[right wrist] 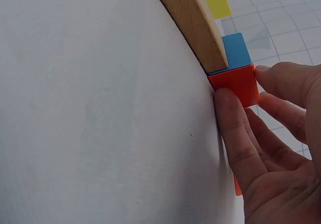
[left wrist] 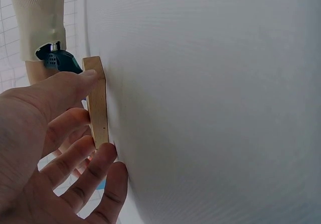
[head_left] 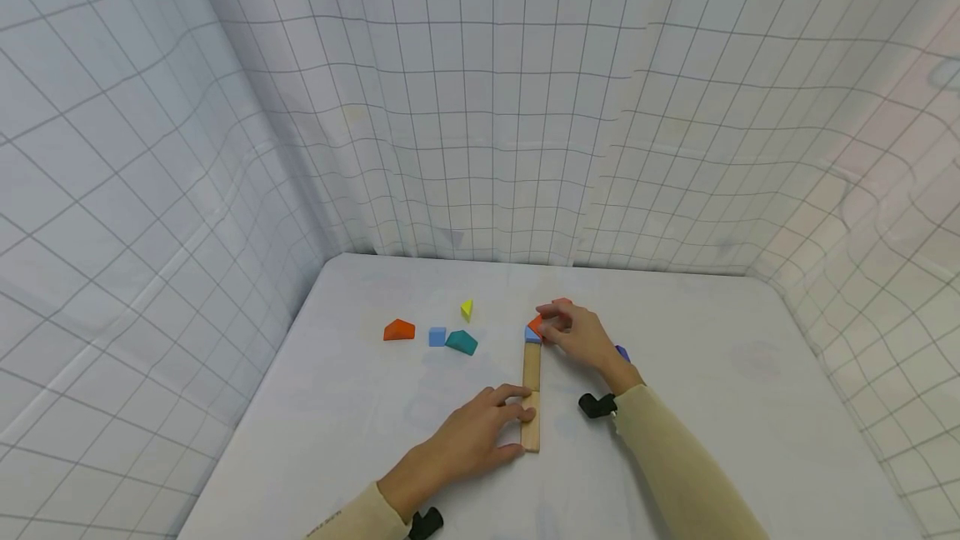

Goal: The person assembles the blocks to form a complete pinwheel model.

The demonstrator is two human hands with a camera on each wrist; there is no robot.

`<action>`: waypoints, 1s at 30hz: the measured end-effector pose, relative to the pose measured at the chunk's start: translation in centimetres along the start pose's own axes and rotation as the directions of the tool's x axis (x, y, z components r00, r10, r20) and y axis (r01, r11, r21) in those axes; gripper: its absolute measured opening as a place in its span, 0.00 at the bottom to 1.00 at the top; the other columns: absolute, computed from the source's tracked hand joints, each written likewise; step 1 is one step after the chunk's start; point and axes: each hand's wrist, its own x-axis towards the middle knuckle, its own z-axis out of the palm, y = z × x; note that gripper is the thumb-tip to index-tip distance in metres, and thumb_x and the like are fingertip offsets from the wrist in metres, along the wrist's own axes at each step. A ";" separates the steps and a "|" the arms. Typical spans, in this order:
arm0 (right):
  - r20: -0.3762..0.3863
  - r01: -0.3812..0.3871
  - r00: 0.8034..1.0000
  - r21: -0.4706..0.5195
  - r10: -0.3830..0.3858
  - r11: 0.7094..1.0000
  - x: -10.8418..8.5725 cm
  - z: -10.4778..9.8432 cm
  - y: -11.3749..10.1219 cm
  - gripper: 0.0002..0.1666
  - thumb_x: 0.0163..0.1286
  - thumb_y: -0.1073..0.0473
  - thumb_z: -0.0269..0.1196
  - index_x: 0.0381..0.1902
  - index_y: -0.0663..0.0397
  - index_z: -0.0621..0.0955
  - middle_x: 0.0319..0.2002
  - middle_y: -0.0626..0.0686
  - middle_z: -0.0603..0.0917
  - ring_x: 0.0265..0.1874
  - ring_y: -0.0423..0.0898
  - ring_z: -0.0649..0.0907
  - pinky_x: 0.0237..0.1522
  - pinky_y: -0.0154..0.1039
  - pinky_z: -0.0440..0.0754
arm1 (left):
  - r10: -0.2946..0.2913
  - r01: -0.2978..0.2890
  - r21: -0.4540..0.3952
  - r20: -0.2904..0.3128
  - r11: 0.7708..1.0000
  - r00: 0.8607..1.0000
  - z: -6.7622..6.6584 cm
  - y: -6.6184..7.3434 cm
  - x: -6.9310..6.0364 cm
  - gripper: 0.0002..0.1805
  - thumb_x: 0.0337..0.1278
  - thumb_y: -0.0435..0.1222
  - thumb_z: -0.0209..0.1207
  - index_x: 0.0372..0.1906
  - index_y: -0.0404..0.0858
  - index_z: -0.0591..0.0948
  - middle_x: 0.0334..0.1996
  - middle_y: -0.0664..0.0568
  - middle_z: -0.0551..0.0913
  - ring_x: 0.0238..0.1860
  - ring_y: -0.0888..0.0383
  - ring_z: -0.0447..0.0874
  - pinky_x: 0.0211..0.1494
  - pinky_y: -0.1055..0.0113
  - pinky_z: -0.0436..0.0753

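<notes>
Two wooden bars lie end to end, the far bar [head_left: 531, 367] and the near bar [head_left: 531, 437]. My left hand [head_left: 477, 433] rests over the near bar, its fingertips on the wood and its thumb at the side; the left wrist view shows thumb and fingers along a wooden bar [left wrist: 98, 108]. A blue triangular block [head_left: 532, 336] adjoins the far bar's far end. Against it, my right hand [head_left: 581, 338] pinches an orange-red block [head_left: 535, 324] between thumb and fingers. In the right wrist view, this orange-red block [right wrist: 235, 83] touches the blue block [right wrist: 235, 50]; the fingers partly cover it.
Left of the bars lie an orange block [head_left: 399, 330], a light blue block [head_left: 437, 337], a teal block [head_left: 462, 342] and a yellow triangle [head_left: 467, 310]. Another red block [head_left: 564, 301] and a dark blue block [head_left: 623, 352] show partly around my right hand. Gridded white curtains surround the white table [head_left: 712, 373].
</notes>
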 end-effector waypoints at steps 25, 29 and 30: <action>0.012 0.006 1.000 -0.022 -0.006 1.000 0.1 -0.1 -0.2 0.23 0.85 0.56 0.74 0.73 0.53 0.89 0.66 0.57 0.94 0.55 0.52 0.94 0.58 0.45 0.88 | -0.004 0.004 0.010 0.009 1.000 1.000 0.1 -0.1 0.1 0.27 0.73 0.47 0.81 0.72 0.54 0.91 0.84 0.60 0.79 0.77 0.53 0.83 0.78 0.55 0.89; 0.014 0.009 1.000 -0.023 -0.008 1.000 0.1 -0.2 -0.1 0.23 0.85 0.56 0.73 0.72 0.53 0.89 0.65 0.57 0.94 0.55 0.51 0.94 0.56 0.43 0.88 | -0.004 0.004 0.009 0.009 1.000 1.000 0.1 0.0 0.1 0.27 0.73 0.47 0.81 0.72 0.54 0.91 0.84 0.60 0.79 0.76 0.53 0.83 0.78 0.55 0.89; 0.014 0.008 1.000 -0.025 -0.007 1.000 0.1 -0.2 -0.1 0.23 0.85 0.56 0.73 0.72 0.53 0.89 0.65 0.57 0.94 0.55 0.51 0.94 0.55 0.42 0.88 | -0.005 0.005 0.008 0.010 1.000 1.000 0.1 0.0 0.1 0.27 0.73 0.47 0.81 0.72 0.54 0.91 0.84 0.60 0.79 0.76 0.53 0.83 0.78 0.55 0.89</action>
